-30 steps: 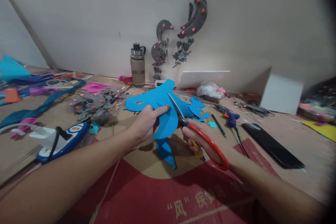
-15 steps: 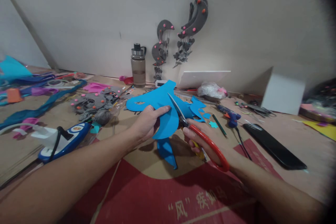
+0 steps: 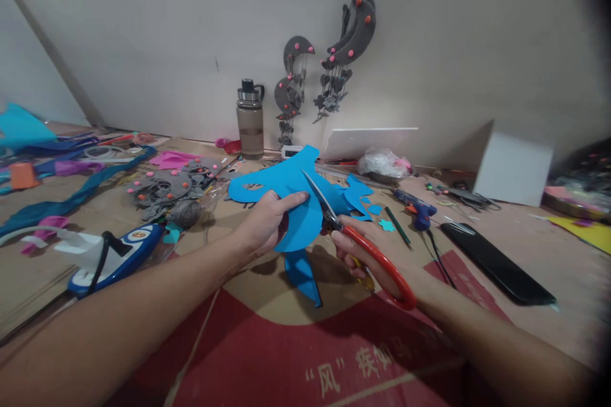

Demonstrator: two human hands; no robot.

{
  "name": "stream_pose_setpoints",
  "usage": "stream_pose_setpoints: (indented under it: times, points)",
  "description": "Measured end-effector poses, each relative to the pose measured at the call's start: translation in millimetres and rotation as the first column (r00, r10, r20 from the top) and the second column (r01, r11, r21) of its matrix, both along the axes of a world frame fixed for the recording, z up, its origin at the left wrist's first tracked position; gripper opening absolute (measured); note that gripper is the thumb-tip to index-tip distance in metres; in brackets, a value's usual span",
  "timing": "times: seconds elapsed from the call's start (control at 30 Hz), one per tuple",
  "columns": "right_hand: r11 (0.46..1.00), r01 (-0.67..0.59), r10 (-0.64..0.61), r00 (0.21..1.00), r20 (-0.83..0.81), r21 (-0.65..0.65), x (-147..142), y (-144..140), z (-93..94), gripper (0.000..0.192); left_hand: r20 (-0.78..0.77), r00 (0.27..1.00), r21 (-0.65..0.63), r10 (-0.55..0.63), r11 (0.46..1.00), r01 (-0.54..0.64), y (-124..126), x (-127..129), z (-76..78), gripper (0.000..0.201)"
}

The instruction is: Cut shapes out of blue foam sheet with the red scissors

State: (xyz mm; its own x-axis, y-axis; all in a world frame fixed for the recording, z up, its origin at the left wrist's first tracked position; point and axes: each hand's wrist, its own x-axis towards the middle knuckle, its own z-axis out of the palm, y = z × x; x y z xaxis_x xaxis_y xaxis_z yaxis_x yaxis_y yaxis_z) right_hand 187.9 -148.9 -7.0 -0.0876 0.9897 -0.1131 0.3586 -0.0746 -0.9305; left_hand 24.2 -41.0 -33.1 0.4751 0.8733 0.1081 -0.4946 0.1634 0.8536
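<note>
Nearest, above the red printed cardboard (image 3: 286, 362) covering the desk's near edge, the right hand (image 3: 370, 254) closes its grip through the red-handled scissors (image 3: 363, 245), blades parted into the blue foam sheet (image 3: 296, 203). The left hand (image 3: 267, 222) pinches that sheet, thumb on top, holding it up off the desk so the blades can get under it. Cut blue scraps (image 3: 382, 219) lie just beyond. At the far edge, a capped water bottle (image 3: 250, 119) stands half-full by the wall.
</note>
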Motion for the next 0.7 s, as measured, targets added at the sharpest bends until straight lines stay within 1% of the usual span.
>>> stream_pose_setpoints:
  times: [0.17,0.33,0.47,0.6,0.7]
  points:
    - [1.0,-0.01,0.01,1.0,0.007,0.0,0,-1,1.7,0.055,-0.002,1.0,-0.012,0.003,1.0,-0.004,1,0,0.7,0.026]
    - [1.0,0.01,-0.01,1.0,-0.03,-0.024,3,2,-8.2,0.05,-0.014,1.0,-0.013,-0.005,1.0,0.005,3,-1,-0.1,0.025]
    - [1.0,0.008,-0.009,0.999,-0.038,-0.01,5,4,-13.6,0.049,-0.024,1.0,-0.002,-0.005,1.0,0.005,3,-2,-0.5,0.023]
    - [1.0,0.013,-0.013,1.0,-0.017,-0.019,4,2,-7.5,0.051,-0.015,1.0,-0.01,0.004,1.0,-0.004,4,-1,-1.3,0.025]
    - [1.0,-0.011,0.009,0.998,0.068,0.025,3,1,-1.4,0.049,-0.012,1.0,0.007,-0.005,1.0,0.005,4,-1,-1.3,0.027]
